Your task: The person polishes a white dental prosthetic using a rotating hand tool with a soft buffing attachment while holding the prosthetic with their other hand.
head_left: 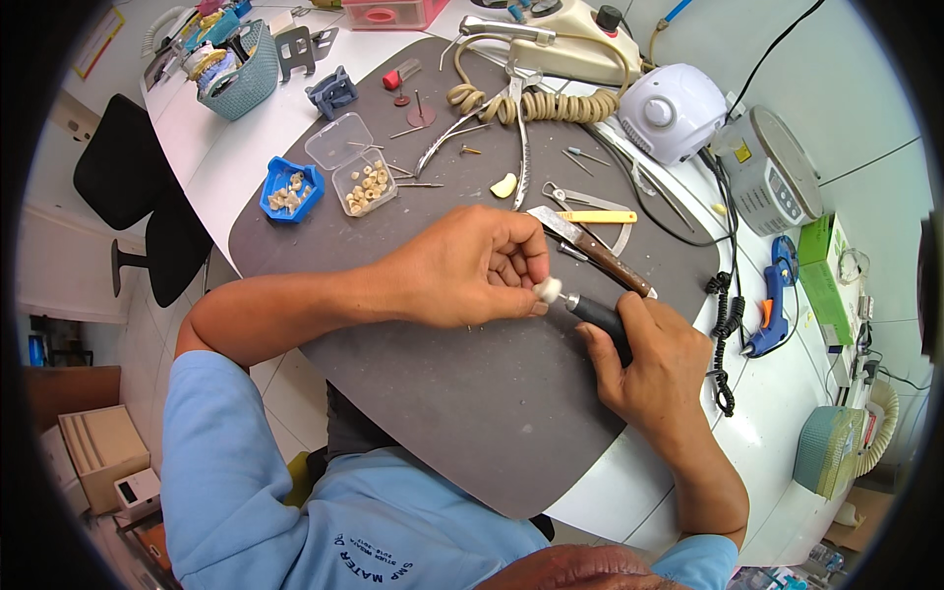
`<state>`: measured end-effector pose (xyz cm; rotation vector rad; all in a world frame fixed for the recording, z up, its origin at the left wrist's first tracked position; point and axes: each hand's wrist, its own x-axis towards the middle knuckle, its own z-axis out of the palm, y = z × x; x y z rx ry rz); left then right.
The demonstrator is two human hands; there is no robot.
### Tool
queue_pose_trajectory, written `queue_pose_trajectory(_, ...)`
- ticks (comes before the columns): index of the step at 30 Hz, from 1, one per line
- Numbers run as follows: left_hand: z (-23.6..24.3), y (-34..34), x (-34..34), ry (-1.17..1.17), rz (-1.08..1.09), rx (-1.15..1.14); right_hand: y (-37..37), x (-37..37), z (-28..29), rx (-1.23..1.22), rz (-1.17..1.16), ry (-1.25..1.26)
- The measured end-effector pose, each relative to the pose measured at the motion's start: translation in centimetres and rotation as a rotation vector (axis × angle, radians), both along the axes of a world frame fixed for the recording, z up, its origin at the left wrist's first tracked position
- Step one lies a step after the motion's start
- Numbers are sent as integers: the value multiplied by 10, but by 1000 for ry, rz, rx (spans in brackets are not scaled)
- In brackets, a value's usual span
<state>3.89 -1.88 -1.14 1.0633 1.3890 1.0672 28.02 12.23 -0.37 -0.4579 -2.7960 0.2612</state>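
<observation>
Plainly, from my remote seat, I see the left hand (467, 265) pinching one small, rounded, off-white piece (548, 289) over the smooth grey mat (442, 393), while the right hand (654, 359) grips one black-and-silver cylindrical handpiece (598, 317), its tip at the piece. I judge light pressure and braced fingertips serve best here. Around them I count one brown wooden-handled knife (617, 265), one blue tray (316, 187) and one clear plastic box (337, 143); their cream-coloured bits (372, 187) crowd past counting.

Pale piece (548, 289) too small to identify; black handpiece (598, 316) partly hidden by right hand (657, 356).
</observation>
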Motion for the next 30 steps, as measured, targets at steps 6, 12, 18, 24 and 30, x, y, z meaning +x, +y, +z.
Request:
queue_pose_trajectory(6,-1,0,0,-25,6,0,1,0,-1,-7,2,2)
queue_pose_trajectory(12,-2,0,0,-8,8,8,0,0,1,-3,0,-4)
queue_pose_trajectory(18,-2,0,-1,-29,12,17,0,0,0,4,-3,-2)
queue_pose_trajectory(24,-1,0,-1,-9,4,14,0,0,0,6,-10,-4)
queue_pose_trajectory(30,3,-1,-3,-16,7,22,-1,0,0,22,-27,-14)
